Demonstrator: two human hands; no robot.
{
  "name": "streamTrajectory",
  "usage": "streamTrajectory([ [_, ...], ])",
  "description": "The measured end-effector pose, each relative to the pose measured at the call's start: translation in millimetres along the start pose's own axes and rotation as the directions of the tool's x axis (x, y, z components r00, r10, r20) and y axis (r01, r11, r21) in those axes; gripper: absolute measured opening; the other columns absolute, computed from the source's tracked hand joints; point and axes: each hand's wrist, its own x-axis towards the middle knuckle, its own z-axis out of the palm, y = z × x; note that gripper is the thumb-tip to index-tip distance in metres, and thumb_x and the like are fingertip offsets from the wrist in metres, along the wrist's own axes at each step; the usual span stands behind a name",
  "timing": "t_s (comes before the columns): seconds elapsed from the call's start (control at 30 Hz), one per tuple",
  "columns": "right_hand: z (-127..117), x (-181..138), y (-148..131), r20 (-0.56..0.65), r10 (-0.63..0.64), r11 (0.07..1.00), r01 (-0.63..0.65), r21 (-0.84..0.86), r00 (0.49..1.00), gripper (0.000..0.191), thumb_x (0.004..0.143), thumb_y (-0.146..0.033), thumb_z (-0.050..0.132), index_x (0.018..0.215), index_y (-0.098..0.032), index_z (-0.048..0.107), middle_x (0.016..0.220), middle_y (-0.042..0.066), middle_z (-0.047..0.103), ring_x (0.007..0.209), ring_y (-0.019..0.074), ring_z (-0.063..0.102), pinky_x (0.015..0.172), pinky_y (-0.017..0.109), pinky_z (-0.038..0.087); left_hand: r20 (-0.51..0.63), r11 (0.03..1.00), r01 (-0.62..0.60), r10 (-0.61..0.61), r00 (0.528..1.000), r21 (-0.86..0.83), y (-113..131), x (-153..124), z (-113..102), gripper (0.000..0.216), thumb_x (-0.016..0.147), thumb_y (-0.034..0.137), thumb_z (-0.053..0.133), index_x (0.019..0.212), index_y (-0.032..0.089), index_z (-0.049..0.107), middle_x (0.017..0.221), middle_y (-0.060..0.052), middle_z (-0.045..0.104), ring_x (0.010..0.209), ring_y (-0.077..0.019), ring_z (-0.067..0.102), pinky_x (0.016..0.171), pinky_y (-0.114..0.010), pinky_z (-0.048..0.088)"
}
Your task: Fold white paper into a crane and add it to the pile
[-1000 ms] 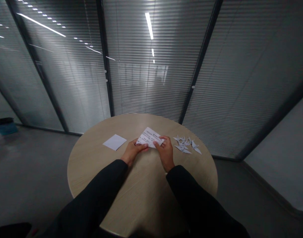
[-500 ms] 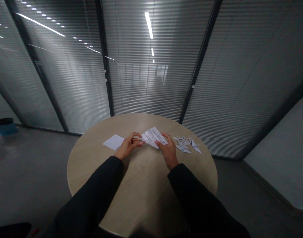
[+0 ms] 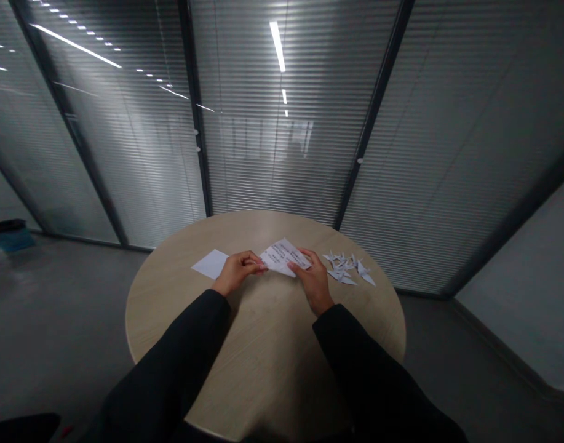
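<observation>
One printed paper (image 3: 284,253) in the head view, pinched between left hand (image 3: 241,268) and right hand (image 3: 313,277) over the far half of the table (image 3: 263,344), with the print facing up and one corner pointing far. At the paper's left corner, left thumb pressed against the bent left fingers, pinching the corner. At the right edge, right thumb laid on the printed face with fingers behind, pinching there too. Too hard to tell: touching the tabletop or just above.

To judge by the grip, best treated as careful work on the left corner, with the right side as anchor. Hold lightly at right, so as not to dent the sheet. Use only the fingertips at left. Line up edges before pressing, then run any crease from its middle outward. For a sharper line, lay flat on the table and press. Beware of skew from uneven pulling.

Now the counts, same view. Two hands, two dark sleeves (image 3: 180,344), one table, one printed paper. One white sheet (image 3: 209,263) visible to the left, partly behind the left hand; single or stacked, impossible to tell. At least four folded paper pieces (image 3: 341,278) to the right, pointed and overlapping, so no exact tally. One blue bin (image 3: 9,240) at far left.
</observation>
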Motion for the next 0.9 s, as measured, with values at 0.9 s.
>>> streamTrajectory([
  [0.9,3,-5,-8,0.082,0.128,0.992,-0.129,0.015,0.988,0.048,0.065,-0.034,0.075,0.107,-0.020,0.056,0.097,0.007,0.072,0.086,0.0236,0.069,0.075,0.036,0.054,-0.156,0.988,0.032,-0.056,0.986,-0.152,-7,-2,16,0.047,0.062,0.020,0.080,0.101,0.015,0.055,0.072,-0.004,0.073,0.065,-0.0154,0.069,0.070,-0.028,0.056],
])
